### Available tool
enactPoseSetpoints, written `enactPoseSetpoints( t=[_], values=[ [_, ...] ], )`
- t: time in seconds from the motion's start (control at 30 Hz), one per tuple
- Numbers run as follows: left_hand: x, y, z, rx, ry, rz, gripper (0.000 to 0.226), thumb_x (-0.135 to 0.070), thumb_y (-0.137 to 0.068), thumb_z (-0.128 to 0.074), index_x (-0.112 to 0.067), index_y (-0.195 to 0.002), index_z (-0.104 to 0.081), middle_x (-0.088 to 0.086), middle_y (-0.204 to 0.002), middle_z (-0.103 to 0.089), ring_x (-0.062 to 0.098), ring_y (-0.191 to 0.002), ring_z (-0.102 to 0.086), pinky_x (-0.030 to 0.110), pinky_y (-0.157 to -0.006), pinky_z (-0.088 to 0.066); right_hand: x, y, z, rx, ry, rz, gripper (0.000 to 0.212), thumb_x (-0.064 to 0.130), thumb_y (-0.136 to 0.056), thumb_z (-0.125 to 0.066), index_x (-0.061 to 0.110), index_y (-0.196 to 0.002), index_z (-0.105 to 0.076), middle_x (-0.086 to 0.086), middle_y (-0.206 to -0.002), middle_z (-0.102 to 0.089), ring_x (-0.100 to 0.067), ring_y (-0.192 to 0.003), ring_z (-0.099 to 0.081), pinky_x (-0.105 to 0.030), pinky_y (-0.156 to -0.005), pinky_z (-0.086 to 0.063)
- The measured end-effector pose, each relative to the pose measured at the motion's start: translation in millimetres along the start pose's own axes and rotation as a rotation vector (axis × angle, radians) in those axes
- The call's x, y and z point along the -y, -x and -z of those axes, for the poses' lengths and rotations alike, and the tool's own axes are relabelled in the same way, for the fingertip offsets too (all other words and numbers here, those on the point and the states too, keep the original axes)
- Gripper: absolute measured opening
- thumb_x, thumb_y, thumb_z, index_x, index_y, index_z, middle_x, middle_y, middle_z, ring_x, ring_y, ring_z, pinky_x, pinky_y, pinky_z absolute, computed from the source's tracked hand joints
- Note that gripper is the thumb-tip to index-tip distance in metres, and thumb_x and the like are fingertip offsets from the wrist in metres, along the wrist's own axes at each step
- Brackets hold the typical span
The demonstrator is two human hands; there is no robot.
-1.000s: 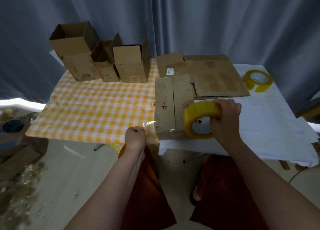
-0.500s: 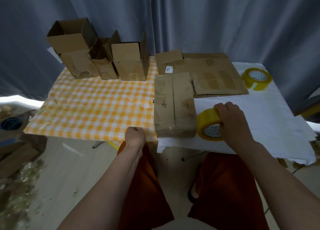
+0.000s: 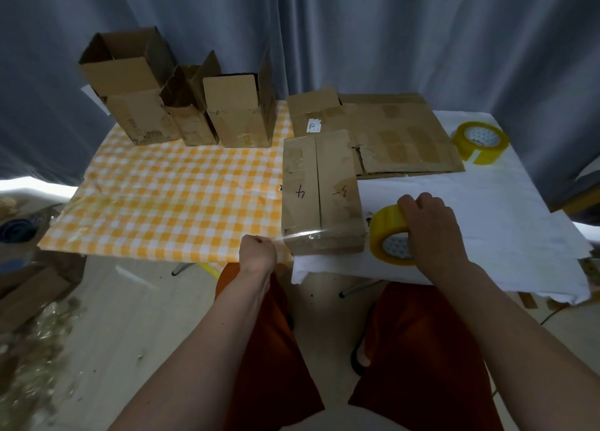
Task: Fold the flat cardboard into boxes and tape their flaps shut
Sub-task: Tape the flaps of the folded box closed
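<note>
A folded cardboard box [image 3: 319, 190], marked "4" and "3" on its closed top flaps, lies at the near edge of the table. My right hand [image 3: 431, 232] grips a yellow tape roll [image 3: 388, 232] that stands on the white cloth just right of the box. A strip of clear tape [image 3: 305, 234] runs from the roll across the box's near top edge to my left hand [image 3: 258, 252]. That hand is a fist at the table's edge, left of the box, and pinches the tape's end.
Three open-topped boxes [image 3: 130, 89] [image 3: 191, 115] [image 3: 240, 109] stand at the back left on the orange checked cloth [image 3: 162, 196]. Flat cardboard [image 3: 396, 132] lies behind the box. A second tape roll [image 3: 480, 141] sits at the back right on the white cloth [image 3: 487, 203].
My right hand carried the roll from over the box down to the cloth at its right, drawing the tape across the near edge. My left hand has barely moved.
</note>
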State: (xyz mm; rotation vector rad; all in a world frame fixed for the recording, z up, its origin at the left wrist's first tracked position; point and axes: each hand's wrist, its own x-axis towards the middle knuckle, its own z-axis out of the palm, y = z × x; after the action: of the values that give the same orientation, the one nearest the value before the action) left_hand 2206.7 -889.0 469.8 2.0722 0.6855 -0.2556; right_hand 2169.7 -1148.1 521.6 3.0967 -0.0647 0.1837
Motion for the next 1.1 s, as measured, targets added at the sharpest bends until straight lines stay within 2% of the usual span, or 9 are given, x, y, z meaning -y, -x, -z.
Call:
enactPoseSetpoints(
  t=[0.1,0.27,0.37,0.53,0.7,0.77,0.9,1.0,1.1],
  values=[
    [3.1,-2.7,-1.8,0.015,-0.002,0.029,0.024,-0.01,-0.099,-0.042,-0.004,-0.078,-0.053,0.015,-0.087,-0.055,0.016,-0.061,-0.047,0.021,-0.047,-0.031,-0.2,-1.3,-5.8,0.027,0.033,-0.005,0.046,0.005,-0.077,-0.065,0.009,-0.12,-0.049,-0.017,-0.101,-0.051,-0.03,-0.09,-0.048,-0.035,-0.071,-0.032],
    [2.6,-3.4,-13.7,0.04,0.042,0.069,0.024,-0.008,-0.098,-0.041,0.004,-0.11,-0.057,0.018,-0.105,-0.06,0.02,-0.076,-0.05,0.023,-0.056,-0.037,-3.7,-1.1,-16.3,0.079,0.053,-0.023,0.05,-0.002,-0.072,-0.065,0.006,-0.119,-0.05,-0.018,-0.099,-0.051,-0.032,-0.089,-0.048,-0.037,-0.069,-0.034],
    [1.4,-3.3,-25.7,0.071,0.069,0.079,0.02,-0.004,-0.095,-0.04,0.002,-0.099,-0.058,0.014,-0.092,-0.056,0.016,-0.064,-0.047,0.018,-0.04,-0.034,-6.9,1.4,-23.9,0.103,0.027,-0.043,0.051,-0.007,-0.07,-0.063,0.004,-0.118,-0.051,-0.019,-0.098,-0.051,-0.033,-0.088,-0.048,-0.037,-0.069,-0.033],
    [-3.9,-6.0,-33.6,0.106,0.152,0.134,0.023,-0.002,-0.093,-0.042,0.003,-0.104,-0.061,0.02,-0.101,-0.063,0.028,-0.08,-0.056,0.03,-0.065,-0.044,-6.1,-0.8,-35.9,0.139,0.019,-0.063,0.051,-0.002,-0.076,-0.06,0.009,-0.124,-0.044,-0.015,-0.106,-0.049,-0.028,-0.094,-0.048,-0.032,-0.072,-0.033],
    [5.3,-5.2,-36.4,0.017,0.265,0.185,0.009,-0.002,-0.088,-0.052,-0.005,-0.09,-0.061,0.014,-0.093,-0.065,0.027,-0.08,-0.058,0.033,-0.067,-0.048,-10.2,-2.6,-38.8,0.14,-0.007,-0.084,0.047,-0.002,-0.079,-0.057,0.008,-0.122,-0.045,-0.015,-0.107,-0.05,-0.029,-0.094,-0.048,-0.033,-0.073,-0.035],
    [4.6,4.0,-41.5,-0.106,0.264,0.048,0.013,-0.002,-0.089,-0.052,-0.013,-0.085,-0.057,0.005,-0.089,-0.064,0.024,-0.085,-0.061,0.032,-0.074,-0.052,-12.0,0.0,-40.8,0.148,-0.058,-0.1,0.047,-0.004,-0.078,-0.055,0.007,-0.122,-0.045,-0.016,-0.108,-0.049,-0.029,-0.097,-0.047,-0.033,-0.075,-0.033],
    [-8.3,24.8,-42.9,-0.226,0.127,-0.319,0.024,0.0,-0.093,-0.05,-0.014,-0.092,-0.068,-0.002,-0.091,-0.066,0.015,-0.085,-0.059,0.0,-0.065,-0.037,-14.4,4.6,-41.9,0.155,-0.233,-0.142,0.043,-0.002,-0.081,-0.054,0.005,-0.123,-0.044,-0.018,-0.112,-0.047,-0.032,-0.102,-0.044,-0.036,-0.079,-0.034],
    [-22.5,28.1,-37.6,-0.269,0.018,-0.523,0.029,0.001,-0.091,-0.046,-0.008,-0.108,-0.069,0.001,-0.094,-0.065,0.013,-0.086,-0.055,0.011,-0.067,-0.036,-9.3,5.1,-41.3,0.18,-0.351,-0.153,0.044,-0.001,-0.082,-0.053,0.004,-0.125,-0.043,-0.019,-0.116,-0.045,-0.033,-0.105,-0.041,-0.039,-0.081,-0.034],
    [-36.9,17.1,-29.1,-0.327,-0.122,-0.63,0.022,-0.004,-0.09,-0.047,-0.001,-0.105,-0.063,0.015,-0.087,-0.063,0.024,-0.082,-0.055,0.031,-0.071,-0.04,7.1,1.7,-42.9,0.236,-0.465,-0.122,0.049,0.003,-0.081,-0.057,0.007,-0.127,-0.04,-0.017,-0.12,-0.04,-0.031,-0.11,-0.038,-0.037,-0.085,-0.033]
  ],
)
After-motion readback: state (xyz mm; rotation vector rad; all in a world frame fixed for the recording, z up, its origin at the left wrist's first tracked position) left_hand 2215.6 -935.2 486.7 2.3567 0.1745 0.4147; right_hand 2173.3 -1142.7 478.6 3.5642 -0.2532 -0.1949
